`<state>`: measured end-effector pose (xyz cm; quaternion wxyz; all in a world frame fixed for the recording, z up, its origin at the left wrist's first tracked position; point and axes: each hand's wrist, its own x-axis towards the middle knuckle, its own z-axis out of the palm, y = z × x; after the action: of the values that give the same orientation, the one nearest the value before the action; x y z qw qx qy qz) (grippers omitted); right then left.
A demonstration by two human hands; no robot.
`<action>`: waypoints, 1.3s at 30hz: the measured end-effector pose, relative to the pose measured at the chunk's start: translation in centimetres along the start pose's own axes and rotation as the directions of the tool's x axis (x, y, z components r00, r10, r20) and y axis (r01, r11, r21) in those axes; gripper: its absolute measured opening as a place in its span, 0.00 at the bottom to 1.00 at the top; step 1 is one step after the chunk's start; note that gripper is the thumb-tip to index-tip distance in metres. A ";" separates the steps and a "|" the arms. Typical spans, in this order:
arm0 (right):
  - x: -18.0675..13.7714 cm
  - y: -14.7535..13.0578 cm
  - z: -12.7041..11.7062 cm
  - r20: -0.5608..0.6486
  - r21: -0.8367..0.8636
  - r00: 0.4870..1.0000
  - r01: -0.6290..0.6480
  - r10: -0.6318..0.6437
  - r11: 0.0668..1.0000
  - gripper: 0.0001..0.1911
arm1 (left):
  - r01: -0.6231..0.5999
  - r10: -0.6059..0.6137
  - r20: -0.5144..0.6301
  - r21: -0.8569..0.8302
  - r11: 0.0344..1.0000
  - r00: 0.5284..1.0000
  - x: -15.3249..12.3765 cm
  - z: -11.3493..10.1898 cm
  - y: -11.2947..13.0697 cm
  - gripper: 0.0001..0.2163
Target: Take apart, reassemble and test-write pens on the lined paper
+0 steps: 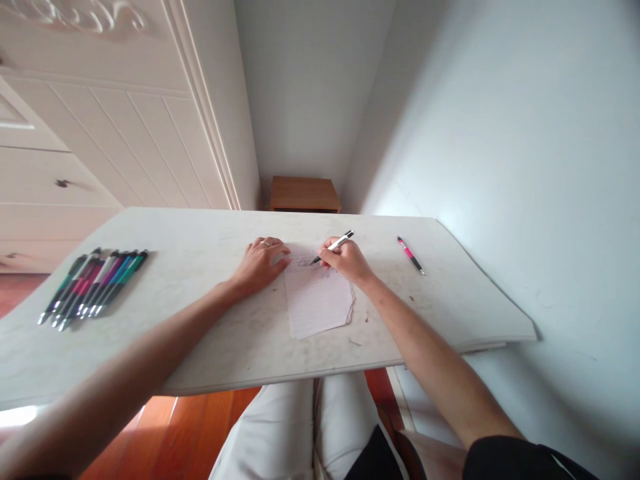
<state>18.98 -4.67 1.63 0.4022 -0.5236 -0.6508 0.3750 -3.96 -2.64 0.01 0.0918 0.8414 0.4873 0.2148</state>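
A torn sheet of lined paper (317, 303) lies in the middle of the white table (210, 333). My right hand (346, 260) is closed around a white pen with a black tip (335, 245), its point touching the paper's top edge, where some scribbles show. My left hand (260, 263) rests on the table at the paper's upper left corner, fingers curled down on it, with a ring on one finger.
Several coloured pens (95, 283) lie side by side at the table's left. A pink pen (411, 255) lies alone at the right. A small wooden stand (304, 194) sits beyond the table, a white cabinet at left, a wall at right.
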 end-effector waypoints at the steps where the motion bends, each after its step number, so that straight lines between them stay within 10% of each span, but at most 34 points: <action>1: 0.0 0.1 0.0 0.003 -0.041 1.000 0.022 -0.022 0.999 0.09 | 0.000 0.000 0.002 0.003 1.000 1.000 0.0 0.0 0.0 0.17; 39: -0.7 -0.3 -0.1 0.042 -0.189 0.987 0.161 -0.155 0.969 0.09 | -0.043 0.042 0.018 0.016 0.999 0.999 -0.2 -0.1 -0.4 0.17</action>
<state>19.02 -5.39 1.89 0.3696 -0.5014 -0.7289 0.2842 -4.40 -2.65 -0.05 0.0848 0.8542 0.4702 0.2051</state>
